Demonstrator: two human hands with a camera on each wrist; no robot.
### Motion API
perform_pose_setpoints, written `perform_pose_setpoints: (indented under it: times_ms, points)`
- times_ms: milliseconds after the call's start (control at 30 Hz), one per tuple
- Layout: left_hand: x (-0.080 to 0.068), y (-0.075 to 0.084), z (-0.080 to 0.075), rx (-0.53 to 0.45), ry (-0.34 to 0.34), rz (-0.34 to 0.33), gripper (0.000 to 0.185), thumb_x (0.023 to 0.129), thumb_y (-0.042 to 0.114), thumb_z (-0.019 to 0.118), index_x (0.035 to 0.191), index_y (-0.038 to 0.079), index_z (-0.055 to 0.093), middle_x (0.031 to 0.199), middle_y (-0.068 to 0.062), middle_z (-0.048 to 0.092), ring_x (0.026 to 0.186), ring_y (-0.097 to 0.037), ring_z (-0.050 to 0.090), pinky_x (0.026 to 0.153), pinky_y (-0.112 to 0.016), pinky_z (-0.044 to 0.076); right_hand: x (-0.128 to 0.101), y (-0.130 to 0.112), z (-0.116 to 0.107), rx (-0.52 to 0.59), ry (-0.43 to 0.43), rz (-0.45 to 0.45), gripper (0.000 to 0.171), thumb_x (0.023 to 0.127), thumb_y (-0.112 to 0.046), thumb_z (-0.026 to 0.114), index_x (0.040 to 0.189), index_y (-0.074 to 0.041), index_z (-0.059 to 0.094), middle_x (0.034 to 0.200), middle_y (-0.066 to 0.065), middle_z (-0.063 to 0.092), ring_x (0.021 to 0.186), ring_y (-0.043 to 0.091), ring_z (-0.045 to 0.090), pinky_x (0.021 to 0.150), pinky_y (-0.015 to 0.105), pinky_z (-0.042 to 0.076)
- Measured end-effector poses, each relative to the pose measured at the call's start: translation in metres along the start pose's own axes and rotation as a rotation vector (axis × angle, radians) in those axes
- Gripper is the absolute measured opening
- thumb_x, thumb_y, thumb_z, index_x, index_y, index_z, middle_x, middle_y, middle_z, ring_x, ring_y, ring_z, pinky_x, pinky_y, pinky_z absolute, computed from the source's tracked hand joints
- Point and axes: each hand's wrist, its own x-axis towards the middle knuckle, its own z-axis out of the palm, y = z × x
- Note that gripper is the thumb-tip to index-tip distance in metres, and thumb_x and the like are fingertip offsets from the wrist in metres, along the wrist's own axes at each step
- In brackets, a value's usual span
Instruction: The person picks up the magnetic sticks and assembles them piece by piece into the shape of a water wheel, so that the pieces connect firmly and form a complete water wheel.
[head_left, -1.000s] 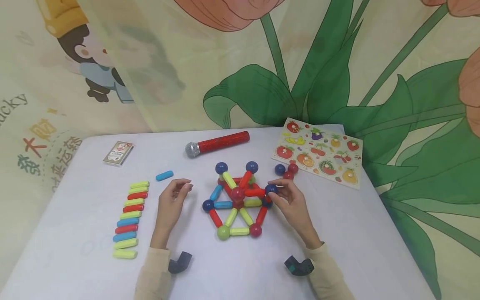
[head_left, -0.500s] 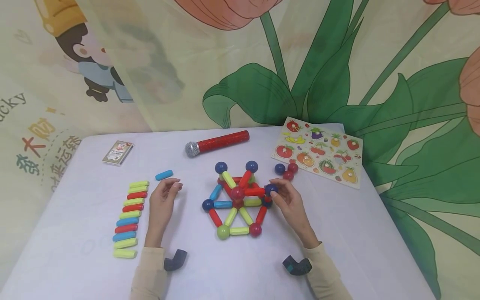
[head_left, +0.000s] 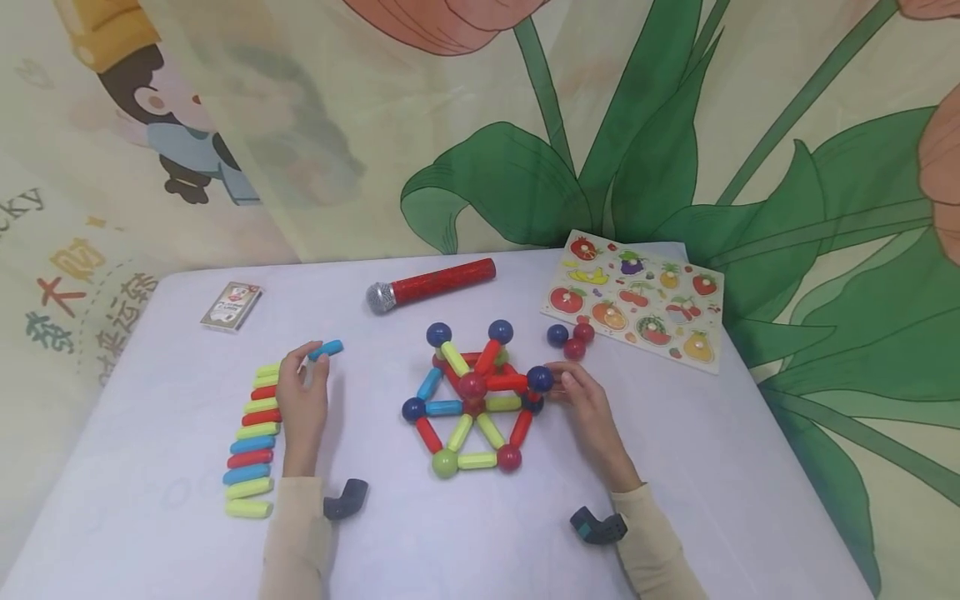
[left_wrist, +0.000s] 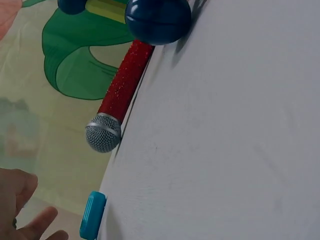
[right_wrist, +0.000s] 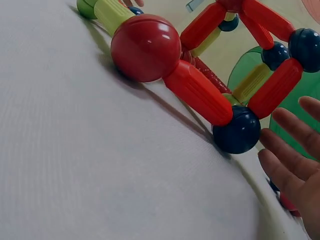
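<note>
A magnetic ball-and-stick structure (head_left: 472,406) stands mid-table, built of red, yellow-green and blue sticks with blue, red and green balls. Beside its right side is my right hand (head_left: 588,412), fingers extended near the raised dark blue ball (head_left: 540,379). The right wrist view shows those fingers (right_wrist: 290,150) spread close to a lower blue ball (right_wrist: 237,130); whether they touch it cannot be told. My left hand (head_left: 302,408) reaches to a loose blue stick (head_left: 326,349). In the left wrist view its parted fingers (left_wrist: 37,225) are apart from that blue stick (left_wrist: 93,215).
A column of loose sticks (head_left: 250,459) lies left of the left hand, partly hidden by it. Behind are a card box (head_left: 232,306), a red microphone (head_left: 431,285) and a fruit puzzle board (head_left: 633,300). Three loose balls (head_left: 573,348) rest near the board.
My left hand has moved left and forward to the loose blue stick. My right hand has let go of the raised blue ball, which stays on the structure.
</note>
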Motion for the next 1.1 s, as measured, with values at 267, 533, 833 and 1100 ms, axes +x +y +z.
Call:
perform_pose_setpoints:
  times_ms: [267,533,833,1100]
  points:
    - [0.007,-0.001,0.002,0.068,-0.058,-0.040,0.036,0.101,0.025,0.049,0.135,0.013,0.050,0.146,-0.006,0.042,0.141,-0.021,0.030,0.116,-0.047,0.023,-0.002,0.007,0.002,-0.073,-0.127,0.043,0.036,0.101,-0.020,0.040,0.126,0.000,0.055,0.122,0.016,0.062,0.113,0.023,0.059,0.100,0.046,0.045]
    - [0.014,-0.007,0.006,0.181,-0.088,-0.064,0.035,0.100,0.016,0.049,0.135,0.014,0.050,0.144,-0.006,0.044,0.139,-0.022,0.033,0.115,-0.046,0.027,-0.001,0.013,0.005,-0.196,-0.158,0.102,0.043,0.090,-0.006,0.061,0.132,-0.007,0.053,0.128,0.011,0.059,0.117,0.028,0.058,0.097,0.035,0.048]
    - [0.026,-0.007,0.012,0.276,-0.107,0.022,0.038,0.095,0.006,0.057,0.133,0.009,0.054,0.139,-0.012,0.050,0.133,-0.030,0.040,0.111,-0.049,0.031,-0.001,0.013,0.005,-0.171,-0.150,0.083,0.040,0.090,-0.004,0.060,0.130,-0.004,0.053,0.129,0.015,0.058,0.120,0.032,0.056,0.098,0.036,0.047]
    - [0.035,-0.005,0.018,0.403,-0.171,0.117,0.035,0.092,0.001,0.058,0.127,0.004,0.059,0.127,-0.017,0.060,0.120,-0.036,0.049,0.103,-0.050,0.038,-0.002,0.015,0.006,-0.166,-0.147,0.108,0.039,0.091,-0.004,0.059,0.129,-0.006,0.054,0.129,0.013,0.059,0.121,0.029,0.056,0.099,0.035,0.046]
